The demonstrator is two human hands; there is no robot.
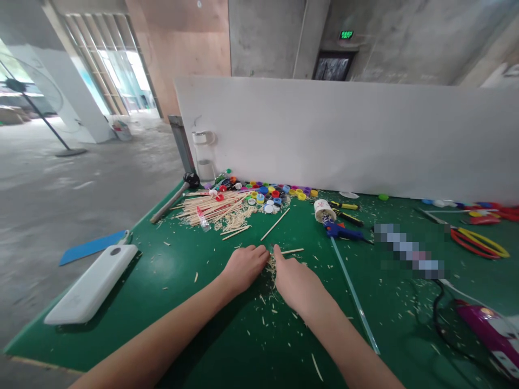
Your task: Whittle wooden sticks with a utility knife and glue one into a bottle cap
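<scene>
Hands: left hand (243, 267) and right hand (294, 281) lie knuckles-up on the green worktop (174, 302), close together, fingertips nearly meeting. Fingers of both curl down out of sight, so I cannot tell whether either pinches anything.

Thing at the hands: small heap of wood splinters (271, 268) in the gap between them, near-centre of the worktop. One thin wooden stick (292, 251) lies just beyond the right hand's fingertips.

Risks (judgement):
- Bare skin on sharp slivers: a splinter in a fingertip is likely if the hands press or sweep.
- Heap is light and loose, so a quick move would scatter it further over the mat.
- Long clear rod (353, 294) lies just right of the right forearm, and an elbow shift could roll it off the near edge.
- Blue glue gun (343, 231) lies far-right of the hands. Whether it is hot cannot be told.

Materials and shapes:
- Worktop: matte green mat, flecked with pale chips.
- Stick pile (211, 208), far-left: slim, straight, pale raw wood, loosely fanned.
- Bottle caps (271, 193) behind it: small glossy plastic discs in many colours.
- Power bank (91, 289), near-left: smooth white slab with rounded corners.
- White panel (344, 135) along the far edge: flat and plain.
</scene>
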